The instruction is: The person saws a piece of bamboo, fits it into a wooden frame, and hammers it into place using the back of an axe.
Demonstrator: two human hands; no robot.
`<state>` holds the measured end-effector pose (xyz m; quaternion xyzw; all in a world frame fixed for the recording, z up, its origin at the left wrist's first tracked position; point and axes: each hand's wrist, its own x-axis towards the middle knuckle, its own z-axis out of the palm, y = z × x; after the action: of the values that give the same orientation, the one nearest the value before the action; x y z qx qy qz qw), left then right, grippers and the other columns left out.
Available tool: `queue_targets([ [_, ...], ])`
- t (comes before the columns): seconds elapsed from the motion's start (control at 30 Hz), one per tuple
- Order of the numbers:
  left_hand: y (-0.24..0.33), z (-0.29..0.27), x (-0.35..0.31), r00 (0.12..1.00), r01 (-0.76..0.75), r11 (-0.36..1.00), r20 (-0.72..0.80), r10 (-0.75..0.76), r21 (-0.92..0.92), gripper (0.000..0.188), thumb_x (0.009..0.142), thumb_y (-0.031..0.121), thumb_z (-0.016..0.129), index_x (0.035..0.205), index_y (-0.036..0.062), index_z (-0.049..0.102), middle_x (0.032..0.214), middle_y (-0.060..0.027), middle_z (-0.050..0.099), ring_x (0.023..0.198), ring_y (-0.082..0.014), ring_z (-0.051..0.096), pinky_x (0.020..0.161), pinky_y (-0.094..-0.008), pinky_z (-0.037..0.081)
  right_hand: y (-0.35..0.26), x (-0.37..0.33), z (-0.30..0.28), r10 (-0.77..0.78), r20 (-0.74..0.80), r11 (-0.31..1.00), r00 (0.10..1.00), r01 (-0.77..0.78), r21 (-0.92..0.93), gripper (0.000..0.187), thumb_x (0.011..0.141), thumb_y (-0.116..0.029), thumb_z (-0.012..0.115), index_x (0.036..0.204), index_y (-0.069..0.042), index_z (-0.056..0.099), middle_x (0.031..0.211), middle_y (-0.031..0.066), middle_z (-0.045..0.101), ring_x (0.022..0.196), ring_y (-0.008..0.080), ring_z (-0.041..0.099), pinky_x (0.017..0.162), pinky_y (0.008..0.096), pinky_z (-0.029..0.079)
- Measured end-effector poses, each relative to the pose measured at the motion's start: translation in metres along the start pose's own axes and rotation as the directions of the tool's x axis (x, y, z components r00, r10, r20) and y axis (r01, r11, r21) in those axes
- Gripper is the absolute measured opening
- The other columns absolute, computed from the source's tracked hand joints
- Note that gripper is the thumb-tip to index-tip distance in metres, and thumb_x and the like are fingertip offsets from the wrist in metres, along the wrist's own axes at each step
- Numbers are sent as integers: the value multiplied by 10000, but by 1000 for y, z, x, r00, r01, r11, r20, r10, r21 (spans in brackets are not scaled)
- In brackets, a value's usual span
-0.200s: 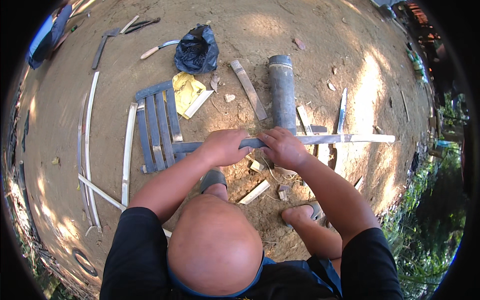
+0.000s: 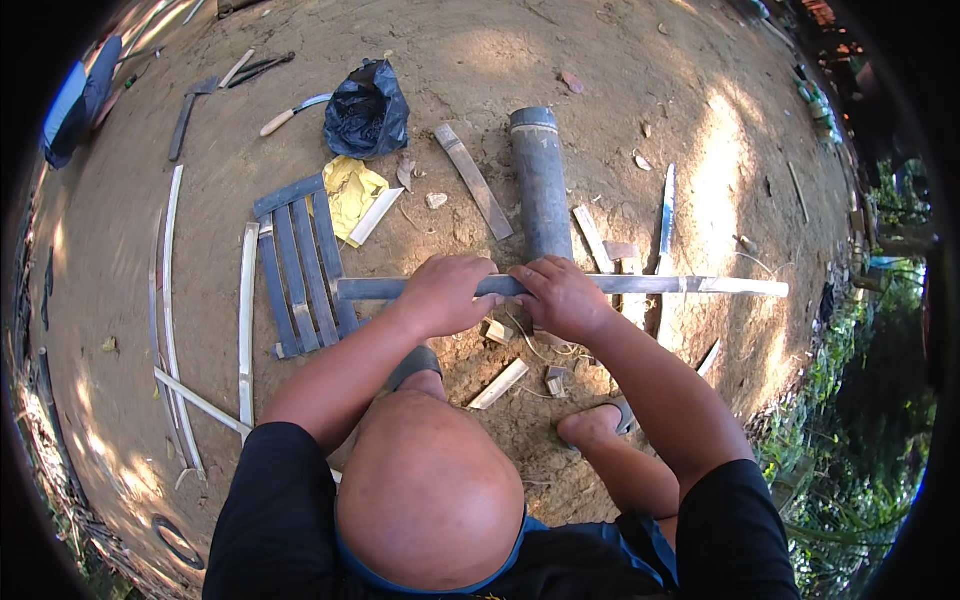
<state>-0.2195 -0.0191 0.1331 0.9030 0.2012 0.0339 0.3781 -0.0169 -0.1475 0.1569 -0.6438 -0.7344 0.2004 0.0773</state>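
Note:
A long split bamboo strip (image 2: 640, 285) lies crosswise in front of me, dark for most of its length and pale at the right end. My left hand (image 2: 448, 295) is closed round its middle. Close beside it, my right hand (image 2: 562, 298) grips the same strip, thumbs nearly meeting. Just beyond the right hand a thick dark bamboo log (image 2: 542, 185) lies on the ground, its near part hidden by that hand. The strip's left end comes up against a slatted bamboo panel (image 2: 300, 265), made of several dark slats with a crosspiece at the far side.
A black plastic bag (image 2: 367, 112) stands beyond the panel, near a yellow sack piece (image 2: 352, 192) and a wooden-handled sickle (image 2: 280, 122). Long pale strips (image 2: 170, 310) lie at left. A hatchet-like tool (image 2: 183, 120) is far left. A long blade (image 2: 667, 215) and offcuts (image 2: 497, 384) lie around.
The ground and the things on it have shifted slightly left in the view. Both hands keep their hold on the bamboo strip, with little movement.

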Motion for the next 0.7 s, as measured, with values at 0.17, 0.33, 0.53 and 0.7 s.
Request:
queue_targets([
  [0.17, 43, -30, 4, 747, -383, 919, -616, 250, -91, 289, 874, 111, 759, 1134, 24, 668, 1048, -152, 701, 939, -342, 698, 896, -415, 547, -3, -11, -54, 133, -184, 990, 974, -121, 73, 404, 902, -215, 729, 1256, -37, 651, 1092, 154, 697, 1045, 352, 655, 941, 455, 522],
  [0.33, 90, -81, 14, 805, -417, 828, -576, 144, -375, 238, 945, 75, 703, 1167, 0, 662, 1043, -127, 704, 929, -214, 693, 855, -328, 548, -34, -18, -173, 231, -481, 971, 846, -171, 166, 359, 929, -180, 730, 1243, -17, 666, 979, 182, 684, 862, 379, 678, 777, 450, 547],
  [0.53, 188, -137, 27, 850, -508, 623, -464, 250, -595, 508, 1027, 163, 639, 1466, 6, 437, 1298, -105, 619, 1152, -168, 613, 968, -337, 507, -108, -49, -281, 259, -728, 959, 635, -81, 270, 380, 931, -206, 764, 1235, 9, 689, 1006, 186, 718, 898, 294, 716, 792, 374, 551],
  [0.7, 289, -198, -4, 744, -666, 242, -650, 154, -705, 524, 1068, 269, 593, 1474, -10, 415, 1274, -146, 643, 1074, -211, 694, 875, -346, 594, -177, -87, -318, 49, -824, 997, 565, 19, 72, 351, 917, -166, 754, 1219, -1, 686, 1002, 191, 717, 895, 343, 715, 788, 402, 558],
])
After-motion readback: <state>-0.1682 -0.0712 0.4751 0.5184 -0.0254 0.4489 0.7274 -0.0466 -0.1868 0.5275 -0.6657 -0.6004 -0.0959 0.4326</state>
